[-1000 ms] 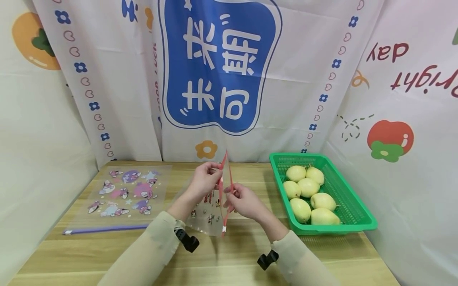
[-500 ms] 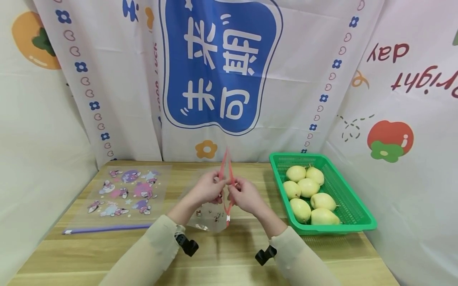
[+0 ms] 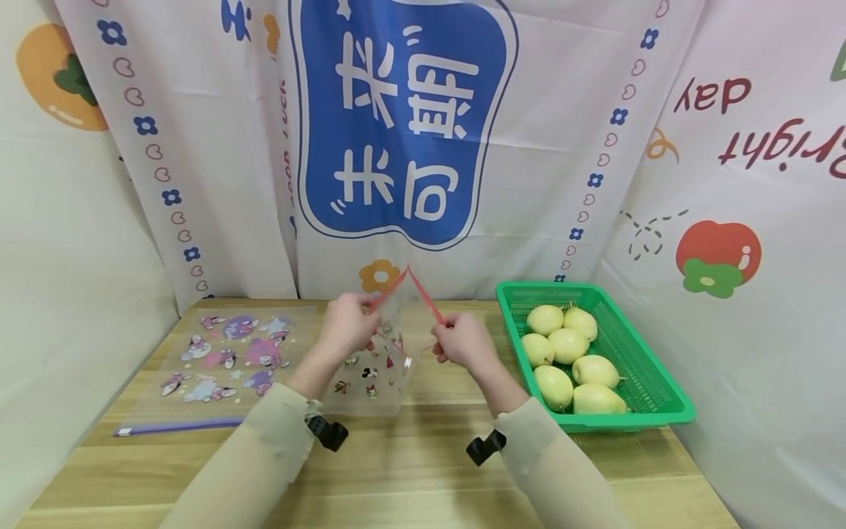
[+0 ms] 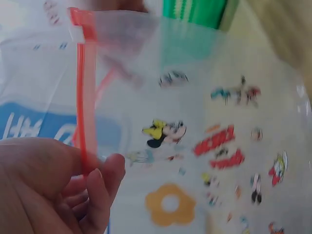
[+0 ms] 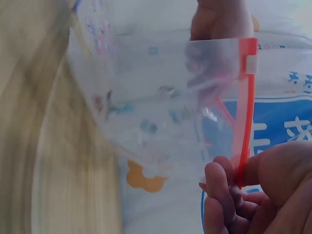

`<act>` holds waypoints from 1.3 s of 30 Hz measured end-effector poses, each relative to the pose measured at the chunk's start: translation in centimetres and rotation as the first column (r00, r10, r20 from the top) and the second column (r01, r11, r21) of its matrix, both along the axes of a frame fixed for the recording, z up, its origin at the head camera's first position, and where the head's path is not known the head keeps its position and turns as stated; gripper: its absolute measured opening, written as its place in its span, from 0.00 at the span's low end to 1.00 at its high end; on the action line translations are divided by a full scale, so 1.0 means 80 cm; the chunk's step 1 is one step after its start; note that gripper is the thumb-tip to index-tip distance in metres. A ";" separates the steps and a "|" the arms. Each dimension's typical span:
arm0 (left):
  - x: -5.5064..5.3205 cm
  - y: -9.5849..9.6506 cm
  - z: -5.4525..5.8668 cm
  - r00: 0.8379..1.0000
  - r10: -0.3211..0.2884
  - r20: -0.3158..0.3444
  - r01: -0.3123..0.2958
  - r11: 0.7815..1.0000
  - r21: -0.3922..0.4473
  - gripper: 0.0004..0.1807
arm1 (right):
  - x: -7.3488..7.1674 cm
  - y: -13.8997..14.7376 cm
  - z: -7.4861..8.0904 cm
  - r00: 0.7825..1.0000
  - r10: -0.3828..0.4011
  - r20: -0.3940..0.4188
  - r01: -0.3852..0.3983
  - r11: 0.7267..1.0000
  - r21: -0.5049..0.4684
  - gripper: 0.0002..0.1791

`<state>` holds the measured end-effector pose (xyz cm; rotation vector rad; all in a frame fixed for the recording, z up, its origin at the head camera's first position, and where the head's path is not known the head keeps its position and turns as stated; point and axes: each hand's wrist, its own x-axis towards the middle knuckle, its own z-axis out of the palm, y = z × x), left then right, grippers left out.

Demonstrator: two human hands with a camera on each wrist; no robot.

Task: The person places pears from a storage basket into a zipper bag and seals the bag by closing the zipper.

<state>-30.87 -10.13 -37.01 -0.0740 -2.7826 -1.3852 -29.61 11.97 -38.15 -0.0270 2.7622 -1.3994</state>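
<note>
Bag (image 3: 380, 375) is held over the counter (image 3: 423, 470) by the left hand (image 3: 346, 325) and right hand (image 3: 465, 339), each pinching its red strip (image 4: 83, 107), and could tear at the strip's joined end if they pull apart too hard.

The left sleeve (image 3: 241, 463) hides one end of a purple slider zip (image 3: 178, 426); in the right-wrist view, prints (image 5: 148, 126), probably cartoon figures, blur on a red-zipped plastic bag (image 5: 146, 63).

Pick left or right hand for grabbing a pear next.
Right, likely: the right hand is nearer the basket of pears. The left hand, which also grips the bag, could hold it alone.
</note>
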 end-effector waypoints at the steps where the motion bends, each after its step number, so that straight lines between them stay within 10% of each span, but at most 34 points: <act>1: -0.003 -0.010 0.005 1.000 0.003 0.012 -0.003 1.000 0.001 0.20 | -0.001 0.004 0.004 1.000 -0.015 0.015 0.015 1.000 -0.011 0.12; 17: 0.001 -0.096 0.057 0.948 -0.189 0.257 0.187 0.982 0.030 0.18 | -0.021 0.034 0.019 0.992 -0.003 0.130 0.000 1.000 0.026 0.13; 29: 0.001 -0.045 0.018 0.976 -0.207 0.073 0.179 0.942 0.283 0.20 | -0.011 0.026 0.016 0.994 0.064 0.086 -0.065 0.998 0.005 0.13; 39: -0.002 -0.021 0.002 0.974 -0.199 0.113 0.132 0.892 0.433 0.18 | -0.017 0.030 0.012 0.996 0.051 0.076 -0.050 0.999 -0.003 0.12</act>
